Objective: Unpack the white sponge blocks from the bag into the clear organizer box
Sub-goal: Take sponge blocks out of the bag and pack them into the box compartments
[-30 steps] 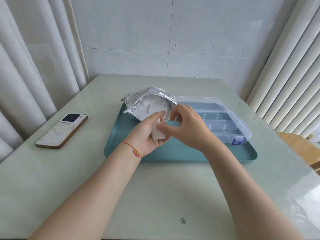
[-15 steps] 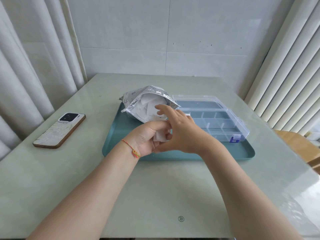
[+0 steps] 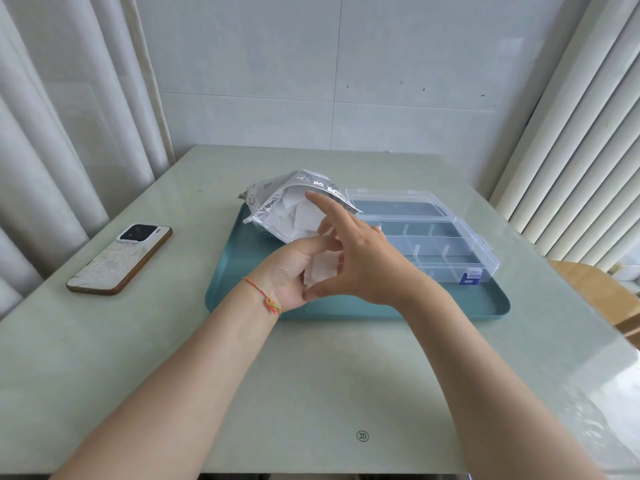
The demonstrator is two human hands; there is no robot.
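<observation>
Two hands meet above the near part of the teal tray (image 3: 346, 308), and between them sits one white sponge block (image 3: 320, 271). The left hand (image 3: 294, 271) is cupped, palm turned up, with its fingers curled around the block from below, so I think it serves as a support. The right hand (image 3: 360, 261) stands just beside it with the fingers spread apart and the index finger lifted; whether its thumb presses the block I cannot tell. Just behind the hands lies the silver bag (image 3: 277, 206), its mouth open toward them and more white blocks visible inside, probably so that each piece comes out easily. To the right of the right hand, the clear organizer box (image 3: 450, 251) waits with its lid folded back; its compartments appear empty, so the unpacking seems to be at the start.
</observation>
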